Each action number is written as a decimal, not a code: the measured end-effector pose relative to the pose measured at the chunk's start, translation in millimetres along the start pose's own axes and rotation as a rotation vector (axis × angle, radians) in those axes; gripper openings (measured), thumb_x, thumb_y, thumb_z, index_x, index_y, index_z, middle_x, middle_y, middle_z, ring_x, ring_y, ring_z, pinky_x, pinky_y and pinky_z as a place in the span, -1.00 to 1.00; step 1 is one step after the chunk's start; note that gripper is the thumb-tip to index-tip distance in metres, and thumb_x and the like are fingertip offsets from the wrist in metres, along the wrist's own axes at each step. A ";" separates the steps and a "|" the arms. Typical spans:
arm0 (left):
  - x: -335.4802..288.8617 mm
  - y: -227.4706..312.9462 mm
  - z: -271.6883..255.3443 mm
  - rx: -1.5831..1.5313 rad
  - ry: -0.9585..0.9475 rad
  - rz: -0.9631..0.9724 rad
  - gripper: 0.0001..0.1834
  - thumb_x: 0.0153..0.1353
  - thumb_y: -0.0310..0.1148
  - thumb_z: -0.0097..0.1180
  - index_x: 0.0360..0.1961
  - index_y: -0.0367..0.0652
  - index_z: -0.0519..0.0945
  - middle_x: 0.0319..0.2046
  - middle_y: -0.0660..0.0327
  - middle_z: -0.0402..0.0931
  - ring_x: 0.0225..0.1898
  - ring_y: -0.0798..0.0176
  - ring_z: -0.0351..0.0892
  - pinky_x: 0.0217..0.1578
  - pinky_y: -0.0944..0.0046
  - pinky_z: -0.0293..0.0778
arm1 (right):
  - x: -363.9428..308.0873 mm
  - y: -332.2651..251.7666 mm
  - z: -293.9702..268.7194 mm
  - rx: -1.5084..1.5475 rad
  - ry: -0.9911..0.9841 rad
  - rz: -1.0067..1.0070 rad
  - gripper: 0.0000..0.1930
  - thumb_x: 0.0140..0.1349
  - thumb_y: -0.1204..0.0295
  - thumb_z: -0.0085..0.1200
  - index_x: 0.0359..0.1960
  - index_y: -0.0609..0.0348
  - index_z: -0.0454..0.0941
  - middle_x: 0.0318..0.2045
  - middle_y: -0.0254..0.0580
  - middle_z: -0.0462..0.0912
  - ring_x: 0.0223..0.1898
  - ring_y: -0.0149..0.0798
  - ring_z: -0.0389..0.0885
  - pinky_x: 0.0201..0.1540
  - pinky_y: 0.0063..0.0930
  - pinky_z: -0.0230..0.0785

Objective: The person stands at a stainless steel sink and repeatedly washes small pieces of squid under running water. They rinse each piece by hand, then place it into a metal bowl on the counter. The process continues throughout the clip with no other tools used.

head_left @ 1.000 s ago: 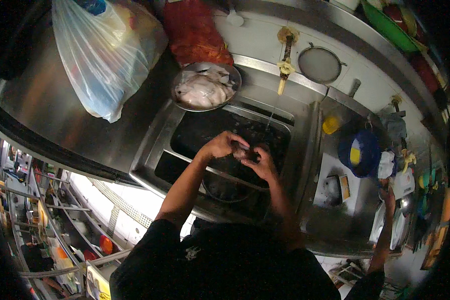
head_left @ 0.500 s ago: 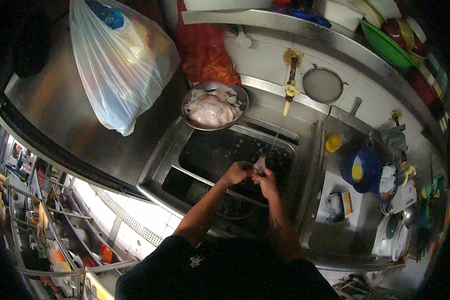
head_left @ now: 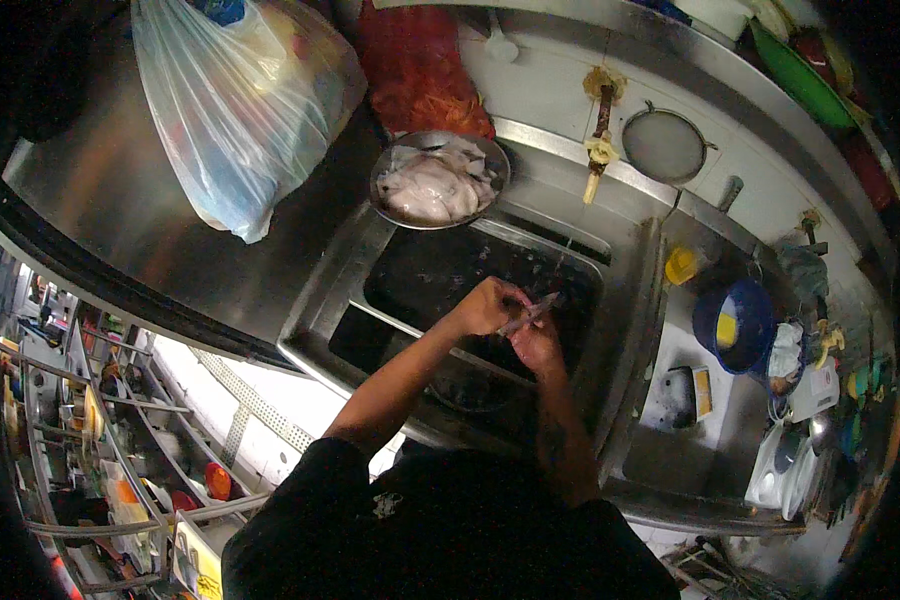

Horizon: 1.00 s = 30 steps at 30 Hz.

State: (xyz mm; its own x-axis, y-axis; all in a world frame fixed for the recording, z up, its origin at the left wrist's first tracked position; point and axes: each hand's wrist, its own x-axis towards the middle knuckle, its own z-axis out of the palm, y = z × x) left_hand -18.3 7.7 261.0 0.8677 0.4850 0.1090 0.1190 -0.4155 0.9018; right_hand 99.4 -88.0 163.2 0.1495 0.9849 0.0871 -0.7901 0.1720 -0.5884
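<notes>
Over the dark water of the sink basin (head_left: 410, 275), I hold a small greyish-pink piece of squid (head_left: 529, 314) between both hands. My left hand (head_left: 488, 306) pinches it from the left with curled fingers. Closed around its lower right side is my right hand (head_left: 538, 344). Some fingertips are hidden by the piece and by each other. A thin stream of water falls from the wall tap (head_left: 596, 165) just beyond my hands. At the basin's far left corner sits a round metal bowl (head_left: 378, 205) heaped with pale, wet squid (head_left: 438, 185).
A bulging plastic bag (head_left: 255, 120) rests on the steel counter at left, with a red mesh sack (head_left: 415, 70) behind the bowl. A strainer (head_left: 663, 144) hangs on the wall. To the right are a blue bucket (head_left: 710, 335), a yellow cup (head_left: 681, 265) and a sponge (head_left: 703, 393).
The squid piece has been turned from upright to slanting in my hands. My left hand has moved slightly up and right, its fingers now over the piece. The view has shifted slightly.
</notes>
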 end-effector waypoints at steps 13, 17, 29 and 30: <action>-35.9 -96.3 17.1 0.264 0.282 0.040 -0.77 -0.04 -0.40 0.10 -0.35 -0.27 0.65 -0.47 0.00 0.61 -0.45 0.16 0.64 -0.38 0.25 0.51 | -6.2 7.1 20.9 -0.255 0.268 0.203 -0.74 -0.05 0.66 0.15 -0.26 0.26 0.49 -0.38 -0.23 0.59 -0.37 -0.28 0.59 -0.33 -0.42 0.43; -41.3 -93.6 23.4 0.291 0.152 -0.089 -0.75 -0.08 -0.41 0.09 -0.34 -0.25 0.66 -0.50 -0.01 0.60 -0.45 0.16 0.64 -0.38 0.25 0.51 | -11.6 16.3 -3.0 -0.307 0.288 0.233 -0.71 -0.07 0.68 0.14 -0.24 0.28 0.48 -0.34 -0.22 0.59 -0.32 -0.26 0.60 -0.25 -0.41 0.44; -48.2 -61.4 27.4 0.587 0.108 -0.264 -0.81 -0.02 -0.41 0.06 -0.39 -0.17 0.66 -0.43 0.00 0.61 -0.34 -0.06 0.62 -0.27 0.13 0.53 | -26.5 29.7 -5.7 -0.528 0.311 0.282 -0.84 0.01 0.45 0.17 -0.33 0.04 0.52 -0.48 -0.43 0.49 -0.61 -0.50 0.37 -0.64 -0.61 0.04; -48.7 -68.1 25.9 0.615 0.112 -0.266 -0.81 -0.04 -0.39 0.09 -0.38 -0.16 0.67 -0.42 0.00 0.61 -0.34 -0.07 0.62 -0.27 0.13 0.53 | -28.0 36.8 -26.8 -0.615 0.192 0.232 -0.88 0.01 0.44 0.18 -0.40 0.03 0.51 -0.52 -0.44 0.47 -0.64 -0.50 0.34 -0.65 -0.61 0.01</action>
State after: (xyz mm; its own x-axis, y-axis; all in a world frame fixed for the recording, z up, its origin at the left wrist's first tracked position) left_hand -56.2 -7.6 183.4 0.7198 0.6941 -0.0113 0.6029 -0.6169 0.5059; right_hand 82.0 -109.7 117.6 0.1646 0.9645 -0.2065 -0.3418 -0.1406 -0.9292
